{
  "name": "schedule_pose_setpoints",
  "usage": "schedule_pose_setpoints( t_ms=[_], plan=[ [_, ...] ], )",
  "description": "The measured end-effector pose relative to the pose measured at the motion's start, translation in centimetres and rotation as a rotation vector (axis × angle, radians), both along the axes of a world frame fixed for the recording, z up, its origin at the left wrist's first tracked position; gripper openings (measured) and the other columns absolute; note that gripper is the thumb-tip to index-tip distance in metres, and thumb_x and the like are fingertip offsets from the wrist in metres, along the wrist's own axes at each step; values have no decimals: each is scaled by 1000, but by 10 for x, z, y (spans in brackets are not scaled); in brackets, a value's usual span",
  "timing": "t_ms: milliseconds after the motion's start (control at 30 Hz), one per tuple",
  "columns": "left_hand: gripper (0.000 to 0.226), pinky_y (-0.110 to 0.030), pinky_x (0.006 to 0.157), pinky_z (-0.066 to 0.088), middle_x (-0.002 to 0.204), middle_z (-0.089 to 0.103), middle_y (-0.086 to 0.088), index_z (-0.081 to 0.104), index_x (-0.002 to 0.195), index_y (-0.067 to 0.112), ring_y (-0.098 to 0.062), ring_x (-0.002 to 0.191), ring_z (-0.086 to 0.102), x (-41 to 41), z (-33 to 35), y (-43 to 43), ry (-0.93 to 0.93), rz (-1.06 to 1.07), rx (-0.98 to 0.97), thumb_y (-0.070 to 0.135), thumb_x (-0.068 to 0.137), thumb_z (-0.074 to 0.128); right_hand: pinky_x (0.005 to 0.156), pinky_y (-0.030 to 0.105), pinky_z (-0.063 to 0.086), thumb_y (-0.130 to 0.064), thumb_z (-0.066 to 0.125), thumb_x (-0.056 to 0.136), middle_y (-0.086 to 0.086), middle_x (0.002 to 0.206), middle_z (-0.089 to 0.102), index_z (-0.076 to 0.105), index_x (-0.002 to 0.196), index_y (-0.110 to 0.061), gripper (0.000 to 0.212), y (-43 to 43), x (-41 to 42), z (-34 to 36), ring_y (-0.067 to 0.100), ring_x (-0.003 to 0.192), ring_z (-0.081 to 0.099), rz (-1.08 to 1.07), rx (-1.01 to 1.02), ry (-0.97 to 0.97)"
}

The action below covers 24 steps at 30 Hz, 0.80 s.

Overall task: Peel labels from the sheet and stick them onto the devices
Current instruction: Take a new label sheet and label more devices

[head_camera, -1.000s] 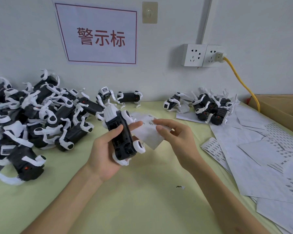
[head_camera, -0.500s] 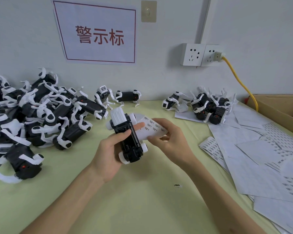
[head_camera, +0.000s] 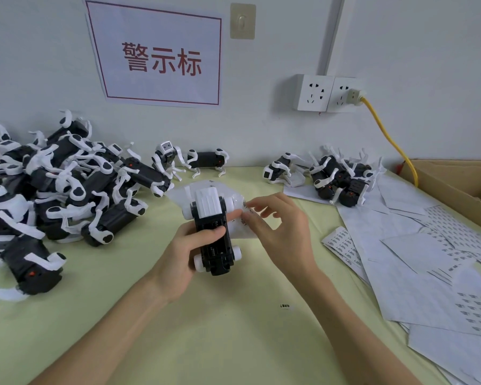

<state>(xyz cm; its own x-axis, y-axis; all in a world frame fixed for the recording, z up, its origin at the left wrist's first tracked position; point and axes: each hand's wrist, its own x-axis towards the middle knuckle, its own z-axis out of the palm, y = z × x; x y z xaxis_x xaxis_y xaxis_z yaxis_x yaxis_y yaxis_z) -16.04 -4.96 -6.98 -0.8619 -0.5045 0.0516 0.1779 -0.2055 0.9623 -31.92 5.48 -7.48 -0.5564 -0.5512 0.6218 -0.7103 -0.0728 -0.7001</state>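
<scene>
Centrally, above the pale green counter (head_camera: 233,343), the left hand (head_camera: 178,262) grips a black-and-white device (head_camera: 213,234), thumb across its body; the right hand (head_camera: 283,237) pinches the label sheet (head_camera: 240,230), which lies just behind the device and touches it; a big pile of devices (head_camera: 67,190) sits at left; loose sheets (head_camera: 414,259) spread at right.

The wall sign (head_camera: 157,55) reads "警示标" in red; label sheets' (head_camera: 444,232) print is illegible
</scene>
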Motion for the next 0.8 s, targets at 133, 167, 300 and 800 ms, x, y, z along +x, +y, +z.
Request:
schedule_pose_setpoints(
  t_ms=[133, 167, 300, 800],
  plan=[
    [54, -28, 76, 58, 110, 74, -6, 76, 120, 27, -31, 93, 75, 1, 1, 0, -19, 8, -18, 41, 68, 73, 74, 7, 41, -19, 82, 85, -12, 87, 68, 76, 91, -26, 10, 1, 2, 2, 9, 80, 65, 19, 23, -71],
    [54, -27, 75, 58, 111, 75, -5, 76, 120, 27, -30, 92, 75, 2, 2, -1, -18, 7, -17, 41, 68, 73, 74, 8, 42, -18, 82, 85, -10, 86, 69, 76, 90, -24, 10, 1, 2, 2, 9, 78, 65, 31, 32, -90],
    [52, -29, 75, 58, 118, 75, -8, 77, 118, 28, -32, 92, 75, 2, 3, -1, -13, 5, -3, 41, 68, 72, 72, 9, 45, -16, 82, 85, -9, 82, 72, 75, 89, -18, 8, 1, 2, 5, 6, 74, 65, 54, 52, -152],
    [39, -32, 88, 54, 123, 72, -7, 76, 120, 23, -20, 108, 68, 1, 1, -5, 34, -39, 1, 27, 86, 56, 69, 20, 53, -15, 85, 81, -5, 73, 72, 77, 86, -20, 11, 4, 2, 8, 11, 70, 66, 90, 68, -305]
  ],
)
